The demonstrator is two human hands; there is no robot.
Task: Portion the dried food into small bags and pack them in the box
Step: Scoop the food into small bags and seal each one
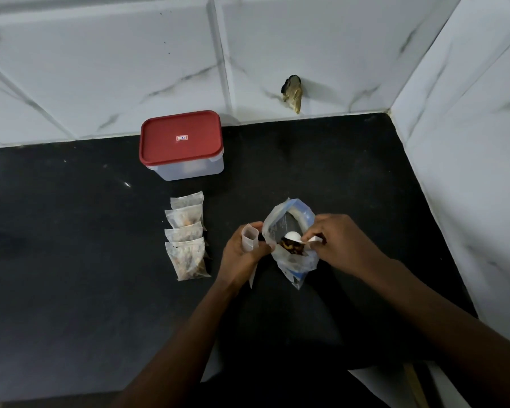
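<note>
Two bare hands meet over the middle of the counter. The left hand [242,254] curls its fingers round a small clear plastic bag [249,240], empty as far as can be seen, with its open mouth turned upward. The right hand [340,240] pinches the handle of a white plastic spoon [294,236]. The spoon's bowl sits inside a large clear zip bag with blue print [299,265], just above a clump of dark brown dried food [290,248]. The left hand also touches the near edge of that large bag, though whether it grips it I cannot tell. The step in hand looks like scooping one portion. To do it well, load the spoon modestly, lift it level, and bring the small bag's mouth close against the large bag's opening so that anything spilled falls back inside. Keeping the small bag's mouth spread wide would help, and so would tipping the spoon slowly. Just to the left lies a row of four filled small bags [186,240], overlapping one another on the black stone countertop [71,260]. Beyond them, against the white marbled wall tiles [100,69], stands the translucent plastic box [189,169] with its red lid [180,139] on, so packing is not yet begun. A rough hole [292,94] breaks the tile to the right.
</note>
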